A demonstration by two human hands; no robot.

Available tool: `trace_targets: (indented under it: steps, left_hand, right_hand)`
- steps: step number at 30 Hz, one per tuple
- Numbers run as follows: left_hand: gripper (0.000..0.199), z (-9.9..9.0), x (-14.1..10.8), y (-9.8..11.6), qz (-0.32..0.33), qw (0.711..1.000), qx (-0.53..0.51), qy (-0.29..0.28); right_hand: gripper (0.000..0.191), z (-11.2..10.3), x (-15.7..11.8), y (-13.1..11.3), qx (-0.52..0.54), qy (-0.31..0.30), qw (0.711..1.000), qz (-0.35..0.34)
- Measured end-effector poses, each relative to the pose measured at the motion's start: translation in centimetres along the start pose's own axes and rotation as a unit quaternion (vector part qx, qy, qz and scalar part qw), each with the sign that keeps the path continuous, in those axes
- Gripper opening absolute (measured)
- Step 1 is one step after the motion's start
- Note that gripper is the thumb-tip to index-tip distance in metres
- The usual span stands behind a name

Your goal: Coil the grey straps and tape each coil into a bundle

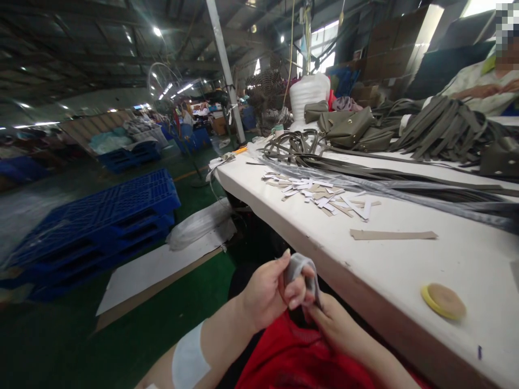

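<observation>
A grey strap (pixel 297 265) is bent into a loop just off the table's near edge, above my lap. My left hand (pixel 270 289) is closed on this loop, with its fingers curled through it and the thumb raised beside it. Lower down, my right hand (pixel 330 321) pinches the strap where it runs down from the loop; part of these fingers is hidden. On the white table (pixel 389 275), to the right of my hands, lie a flat beige strip (pixel 393 235) and a round yellow-edged roll of tape (pixel 444 301).
Paper scraps (pixel 320 195) lie in a pile behind the strip. Long dark straps (pixel 365 175) and olive pouches (pixel 351 127) cover the table's far side. A co-worker (pixel 482 86) sits at the far right. Blue pallets (pixel 109 227) stand on the floor at left.
</observation>
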State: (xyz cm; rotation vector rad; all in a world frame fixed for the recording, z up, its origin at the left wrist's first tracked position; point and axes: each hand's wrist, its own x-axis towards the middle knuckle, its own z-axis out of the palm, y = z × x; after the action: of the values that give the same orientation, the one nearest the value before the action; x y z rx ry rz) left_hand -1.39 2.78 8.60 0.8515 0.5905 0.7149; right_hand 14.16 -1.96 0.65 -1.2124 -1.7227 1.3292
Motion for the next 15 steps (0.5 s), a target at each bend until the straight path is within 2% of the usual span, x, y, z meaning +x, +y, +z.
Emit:
trace_targets:
  steps: [1, 2, 4, 5, 7, 8, 9, 10, 11, 12, 13, 15]
  left_hand:
    - [0.052, -0.2, 0.2, 0.3, 0.081, 0.995, 0.04, 0.033]
    - [0.049, -0.5, 0.5, 0.5, 0.164, 0.978, 0.106, 0.071]
    - [0.047, -1.8, 1.1, 0.3, 0.286, 0.905, 0.291, 0.121]
    - [0.049, -2.5, 1.3, -0.1, 0.311, 0.858, 0.39, 0.119]
    - [0.05, -3.7, 1.6, -1.0, 0.293, 0.774, 0.557, 0.072]
    - [0.05, -4.1, 1.7, -1.6, 0.265, 0.742, 0.614, 0.045]
    - [0.048, -4.2, 1.6, -2.0, 0.235, 0.72, 0.653, 0.026]
    - [0.047, -4.1, 1.5, -2.4, 0.203, 0.71, 0.675, 0.016]
    - [0.047, -3.9, 1.4, -2.7, 0.173, 0.714, 0.679, 0.011]
    - [0.05, -3.6, 1.2, -2.8, 0.143, 0.733, 0.665, 0.005]
    - [0.053, -3.2, 1.1, -2.9, 0.111, 0.767, 0.632, -0.001]
    - [0.059, -2.4, 0.8, -2.8, 0.025, 0.857, 0.514, -0.018]
  right_hand:
    - [0.038, 0.5, -0.2, -0.1, 0.031, -0.031, 0.999, 0.014]
    - [0.04, 0.9, -0.6, -0.3, 0.06, -0.059, 0.996, 0.023]
    - [0.041, 0.9, -1.5, -0.9, 0.096, -0.085, 0.992, 0.02]
    - [0.042, 0.5, -2.0, -1.3, 0.109, -0.084, 0.99, 0.013]
    - [0.045, -1.0, -2.5, -1.7, 0.139, -0.065, 0.988, 0.014]
    - [0.048, -2.0, -2.5, -1.8, 0.142, -0.044, 0.989, 0.025]
    - [0.048, -3.1, -2.4, -1.7, 0.125, -0.012, 0.991, 0.036]
    - [0.046, -4.1, -2.1, -1.5, 0.084, 0.029, 0.995, 0.044]
    - [0.041, -4.9, -1.9, -1.3, 0.023, 0.083, 0.995, 0.043]
    - [0.033, -5.6, -1.6, -1.1, -0.048, 0.141, 0.988, 0.032]
    - [0.027, -6.0, -1.4, -1.0, -0.114, 0.19, 0.975, 0.006]
    - [0.036, -6.0, -1.2, -0.8, -0.199, 0.231, 0.95, -0.061]
